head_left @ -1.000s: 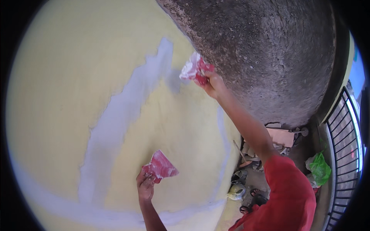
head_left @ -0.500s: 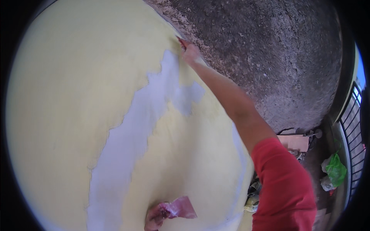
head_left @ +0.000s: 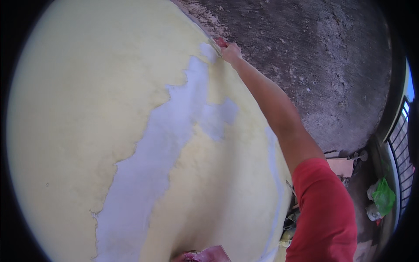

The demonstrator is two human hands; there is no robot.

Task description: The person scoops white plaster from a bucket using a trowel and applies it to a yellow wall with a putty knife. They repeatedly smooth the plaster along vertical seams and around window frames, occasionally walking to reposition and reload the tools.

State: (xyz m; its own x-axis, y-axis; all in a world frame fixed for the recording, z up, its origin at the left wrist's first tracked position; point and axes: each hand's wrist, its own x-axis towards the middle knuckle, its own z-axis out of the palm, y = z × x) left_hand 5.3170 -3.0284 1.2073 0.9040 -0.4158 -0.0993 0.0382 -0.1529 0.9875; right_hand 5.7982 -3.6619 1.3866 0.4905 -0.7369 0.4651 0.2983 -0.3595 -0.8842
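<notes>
My right hand (head_left: 230, 52) is stretched far up to where the pale yellow wall (head_left: 87, 113) meets rough grey concrete. It grips a thin flat blade with a red part (head_left: 217, 43), pressed against the wall's edge. A long grey-white patch of filler (head_left: 152, 166) runs down the wall below it. My left hand (head_left: 183, 257) barely shows at the bottom edge, holding a pink-red flat piece (head_left: 211, 254) close to the wall. My red sleeve (head_left: 325, 214) covers the right upper arm.
Rough grey concrete (head_left: 314, 65) fills the upper right. Low at the right are a black metal railing (head_left: 399, 153), a green plastic bag (head_left: 384, 196), a brown board (head_left: 342, 166) and small clutter (head_left: 288, 227) at the wall's foot.
My right hand has slid up and left along the wall's edge with its arm straightening. My left hand with the pink-red piece has sunk to the bottom edge of the view.
</notes>
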